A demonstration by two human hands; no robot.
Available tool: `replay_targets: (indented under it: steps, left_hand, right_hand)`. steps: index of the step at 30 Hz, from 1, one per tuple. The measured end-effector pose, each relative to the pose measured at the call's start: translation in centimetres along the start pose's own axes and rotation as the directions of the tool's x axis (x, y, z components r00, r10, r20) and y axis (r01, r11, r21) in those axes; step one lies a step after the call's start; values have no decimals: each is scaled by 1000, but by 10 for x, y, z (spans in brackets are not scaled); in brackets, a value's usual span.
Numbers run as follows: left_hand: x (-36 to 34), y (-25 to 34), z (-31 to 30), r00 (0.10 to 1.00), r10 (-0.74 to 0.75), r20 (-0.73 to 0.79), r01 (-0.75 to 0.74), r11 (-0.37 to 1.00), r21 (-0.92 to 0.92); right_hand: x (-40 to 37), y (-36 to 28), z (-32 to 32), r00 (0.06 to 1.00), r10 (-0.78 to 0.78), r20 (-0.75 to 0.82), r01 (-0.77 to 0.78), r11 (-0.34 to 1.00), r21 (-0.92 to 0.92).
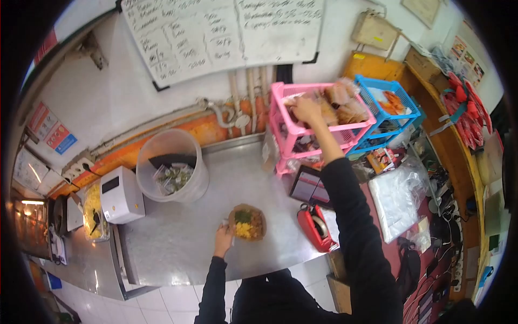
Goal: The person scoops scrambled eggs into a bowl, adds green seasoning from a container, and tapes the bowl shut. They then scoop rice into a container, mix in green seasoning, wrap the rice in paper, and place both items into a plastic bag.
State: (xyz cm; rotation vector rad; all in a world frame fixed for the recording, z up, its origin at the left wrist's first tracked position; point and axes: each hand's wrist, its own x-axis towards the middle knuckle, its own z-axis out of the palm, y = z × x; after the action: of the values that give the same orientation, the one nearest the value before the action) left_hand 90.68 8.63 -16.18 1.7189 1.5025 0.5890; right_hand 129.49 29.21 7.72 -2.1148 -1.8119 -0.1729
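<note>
A paper bowl of food (262, 229) stands on the steel counter, showing green, yellow and brown portions. Beside its left rim is my left hand (223, 239), its fingers closed round something small and pale that I cannot make out. My right arm stretches to the upper right. My right hand (306, 109) is in the top tier of a pink plastic basket (330, 131), touching plastic-wrapped brown packets (348, 110). Its fingertips are hidden among the packets, so their grip does not show.
On the steel counter (167, 237) stand a translucent bucket (186, 189) of small packets, a white printer (123, 197), a tablet (310, 186) and a red tape dispenser (313, 227). A blue basket (386, 127) adjoins the pink one. Plastic bags (396, 202) and cables lie at right.
</note>
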Motion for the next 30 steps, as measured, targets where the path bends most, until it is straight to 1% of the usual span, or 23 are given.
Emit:
replay_targets:
  steps: [1,3,5,7,8,9,10,11,13,14,15,16,17,18,19,20,21,22,24,25,27,28,30]
  left_hand:
    - [3,-1,2,1000,-18,23,18,1000,0]
    - [1,10,-3,997,-65,35,65,998,3]
    - [-3,12,-7,994,-102,39,102,995,4]
    - [-7,6,-9,999,-41,5,41,988,-149]
    - [-10,4,-13,998,-60,11,61,987,-149]
    - [-14,5,-17,999,-41,-17,36,978,-207]
    - [-15,7,-22,999,-21,-50,7,964,-265]
    - [-17,10,-26,998,-38,-46,25,963,-269]
    - [-15,16,-33,998,-48,-31,37,955,-295]
    - [-14,19,-34,998,-58,-28,47,953,-299]
    - [-12,24,-33,998,-54,-18,47,960,-277]
    - [-10,27,-31,999,-51,-9,47,966,-255]
    - [-8,28,-27,998,-59,-8,55,965,-257]
    - [-6,29,-24,999,-45,-20,40,977,-211]
    - [-4,28,-20,999,-30,-30,25,986,-163]
    - [-4,26,-18,999,-35,-28,30,986,-163]
    - [-3,24,-15,999,-9,-46,0,982,-187]
    - [-3,23,-12,998,16,-63,-29,977,-210]
    - [-5,26,-11,998,-8,-58,-4,979,-203]
    - [-5,28,-11,998,-24,-59,12,981,-195]
    - [-7,32,-12,998,-23,-66,9,981,-195]
    - [-7,33,-12,997,-24,-79,8,980,-197]
    - [-7,30,-10,995,-11,-101,-12,974,-224]
  right_hand:
    - [2,-6,-2,1000,-14,27,16,997,-82]
    - [4,-22,-15,992,116,46,-113,991,-65]
    - [0,-23,-24,999,51,-8,-51,999,-12]
    - [-4,-17,-32,982,105,-158,-87,989,119]
    - [-14,-17,-45,971,109,-215,-13,913,407]
    - [-27,-17,-56,954,134,-268,77,754,652]
    - [-38,-15,-61,902,117,-415,214,713,667]
    - [-52,-16,-63,828,113,-550,347,667,659]
    - [-95,-50,-76,869,227,-440,245,575,780]
    - [-117,-59,-70,928,273,-254,71,539,840]
    - [-138,-65,-62,949,311,-60,-108,495,862]
    - [-159,-72,-50,979,174,109,-176,440,881]
    - [-176,-70,-24,975,101,197,-221,509,832]
    - [-192,-83,-2,976,24,216,-204,444,872]
    - [-208,-91,20,936,11,353,-336,334,881]
    - [-223,-90,43,898,-31,440,-389,412,824]
    - [-234,-103,54,915,-46,400,-338,454,824]
    - [-245,-113,67,955,-85,285,-195,543,817]
    - [-267,-135,81,945,-124,304,-123,725,677]
    - [-276,-144,86,941,-207,268,13,813,583]
    - [-292,-153,101,893,-264,363,26,838,545]
    - [-294,-153,104,893,-262,365,23,838,545]
    - [-297,-154,107,816,-205,541,-74,890,449]
